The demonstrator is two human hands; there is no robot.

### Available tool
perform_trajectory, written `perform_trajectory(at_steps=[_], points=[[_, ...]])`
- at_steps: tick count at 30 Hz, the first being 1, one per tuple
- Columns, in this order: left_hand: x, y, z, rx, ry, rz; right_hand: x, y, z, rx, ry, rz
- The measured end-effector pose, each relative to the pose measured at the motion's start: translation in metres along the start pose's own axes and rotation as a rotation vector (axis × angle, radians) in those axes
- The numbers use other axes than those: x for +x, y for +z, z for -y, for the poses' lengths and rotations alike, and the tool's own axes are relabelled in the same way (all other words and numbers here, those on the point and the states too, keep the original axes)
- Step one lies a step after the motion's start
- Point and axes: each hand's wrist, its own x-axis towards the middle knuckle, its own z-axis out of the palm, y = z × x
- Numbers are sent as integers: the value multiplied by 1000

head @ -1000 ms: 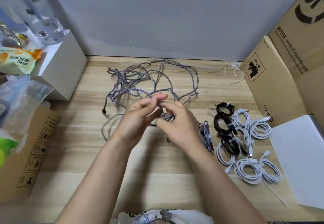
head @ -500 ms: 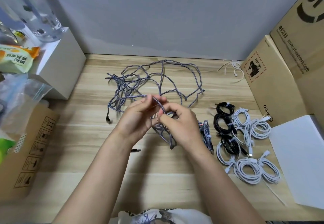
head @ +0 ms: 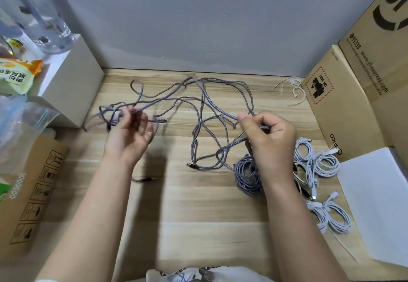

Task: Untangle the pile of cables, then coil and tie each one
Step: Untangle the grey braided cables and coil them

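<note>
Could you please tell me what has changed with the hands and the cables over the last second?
The left hand and right hand, close together a second ago, have pulled apart sideways, each still gripping strands of the grey braided cables, so the tangle is now stretched wide across the table. The coiled grey cable and the coiled white cables stayed where they were.

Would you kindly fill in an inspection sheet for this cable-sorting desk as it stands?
Surface: wooden desk, bare at the near middle.
Job's things: tangled braided cables spread between both hands; coiled braided bundle; coiled white cables to the right.
Clutter: loose white ties at the back; white sheet.
Grippers: left hand grips strands; right hand pinches one cable.
Cables: plug end lies free.
Surroundings: cardboard boxes, white box, grey wall.
</note>
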Motion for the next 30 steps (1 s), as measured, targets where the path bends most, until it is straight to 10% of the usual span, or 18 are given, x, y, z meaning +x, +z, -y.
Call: perform_trajectory(at_steps=[5, 14, 24, 30], points=[[-43, 36, 27, 499, 145, 309, -4, 37, -1, -427, -31, 298], [-55, 40, 43, 596, 218, 197, -9, 57, -11, -705, -20, 472], [-21, 38, 29, -42, -463, 114, -19, 44, -10, -644, -419, 235], [7, 31, 27, -173, -467, -109, -23, 31, 10, -468, -540, 178]])
